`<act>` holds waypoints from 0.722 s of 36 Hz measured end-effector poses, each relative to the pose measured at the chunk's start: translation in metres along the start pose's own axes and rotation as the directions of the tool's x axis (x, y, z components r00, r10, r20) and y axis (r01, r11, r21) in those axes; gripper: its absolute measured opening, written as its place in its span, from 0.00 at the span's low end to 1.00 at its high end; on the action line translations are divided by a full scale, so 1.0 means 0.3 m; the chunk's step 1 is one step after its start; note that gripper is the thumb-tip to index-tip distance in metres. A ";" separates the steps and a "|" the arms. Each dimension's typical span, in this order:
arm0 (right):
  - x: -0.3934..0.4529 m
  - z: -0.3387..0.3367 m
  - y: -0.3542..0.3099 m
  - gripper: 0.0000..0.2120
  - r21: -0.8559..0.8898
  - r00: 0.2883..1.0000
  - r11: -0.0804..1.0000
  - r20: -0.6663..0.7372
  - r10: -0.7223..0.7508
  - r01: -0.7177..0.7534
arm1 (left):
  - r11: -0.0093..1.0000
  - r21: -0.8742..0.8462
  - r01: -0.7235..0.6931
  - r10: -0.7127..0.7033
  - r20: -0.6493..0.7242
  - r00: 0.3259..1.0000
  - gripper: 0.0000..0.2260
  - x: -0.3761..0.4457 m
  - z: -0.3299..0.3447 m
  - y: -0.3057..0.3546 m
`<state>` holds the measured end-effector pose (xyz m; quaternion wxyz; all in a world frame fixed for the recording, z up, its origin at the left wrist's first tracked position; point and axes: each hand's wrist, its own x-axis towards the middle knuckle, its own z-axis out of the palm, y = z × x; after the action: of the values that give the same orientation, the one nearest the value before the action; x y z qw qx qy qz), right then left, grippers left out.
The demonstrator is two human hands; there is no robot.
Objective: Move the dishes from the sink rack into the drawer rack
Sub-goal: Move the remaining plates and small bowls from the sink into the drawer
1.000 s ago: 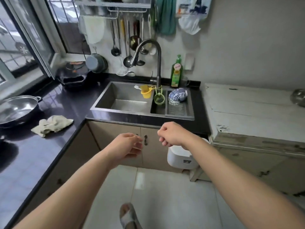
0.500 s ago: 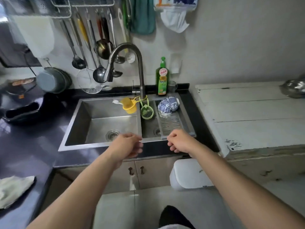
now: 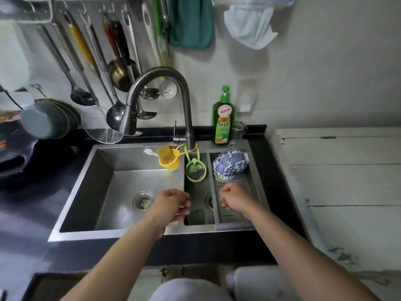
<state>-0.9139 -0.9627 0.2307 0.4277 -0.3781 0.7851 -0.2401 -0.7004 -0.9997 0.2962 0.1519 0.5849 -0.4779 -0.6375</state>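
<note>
Head view: blue-patterned dishes (image 3: pixel 230 165) are stacked upside down in the sink rack (image 3: pixel 256 185), likely for draining; left hand (image 3: pixel 171 206) and right hand (image 3: pixel 235 199) are held loosely curled, nothing grasped.

Home kitchen: steel sink (image 3: pixel 104 183), faucet (image 3: pixel 173 101), hanging ladles (image 3: pixel 117 72).

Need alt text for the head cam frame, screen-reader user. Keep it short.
Two bare hands, left hand and right hand, hover empty with loosely curled fingers over a steel sink. Just beyond the right hand, blue-and-white bowls sit upside down at the far end of the sink rack. A faucet arches above, green soap bottle behind.
</note>
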 end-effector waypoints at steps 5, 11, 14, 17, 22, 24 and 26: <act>0.142 -0.036 0.017 0.08 -0.152 0.997 0.988 0.077 -0.030 0.041 | 0.993 -0.100 0.062 -0.065 -0.028 0.997 0.10 0.101 0.022 0.034; 0.348 -0.119 0.087 0.07 -0.429 0.995 0.899 0.077 -0.059 0.087 | 0.978 -0.183 0.102 -0.104 -0.003 0.995 0.09 0.191 0.046 0.110; 0.441 -0.209 0.088 0.11 -0.562 0.976 0.816 -0.065 -0.206 0.135 | 0.985 -0.131 0.109 -0.111 -0.010 0.994 0.09 0.238 0.042 0.147; 0.530 -0.295 0.075 0.30 -0.657 0.953 0.730 -0.059 -0.296 0.186 | 0.985 -0.121 0.121 -0.124 -0.018 0.992 0.09 0.284 0.033 0.176; 0.654 -0.365 0.067 0.59 -0.792 0.968 0.568 0.109 -0.225 0.221 | 0.980 -0.131 0.150 -0.154 -0.026 0.988 0.09 0.334 0.029 0.194; 0.692 -0.376 0.077 0.62 -0.811 0.968 0.534 0.152 -0.201 0.238 | 0.977 -0.137 0.162 -0.166 -0.018 0.986 0.09 0.348 0.026 0.200; 0.724 -0.387 0.079 0.62 -0.818 0.965 0.517 0.173 -0.199 0.253 | 0.976 -0.146 0.165 -0.168 -0.013 0.986 0.09 0.364 0.022 0.215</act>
<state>-1.0977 -1.1159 0.1680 0.1845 -0.6406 0.7358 0.1186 -0.7592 -1.1111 0.2806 0.1459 0.6183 -0.3780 -0.6735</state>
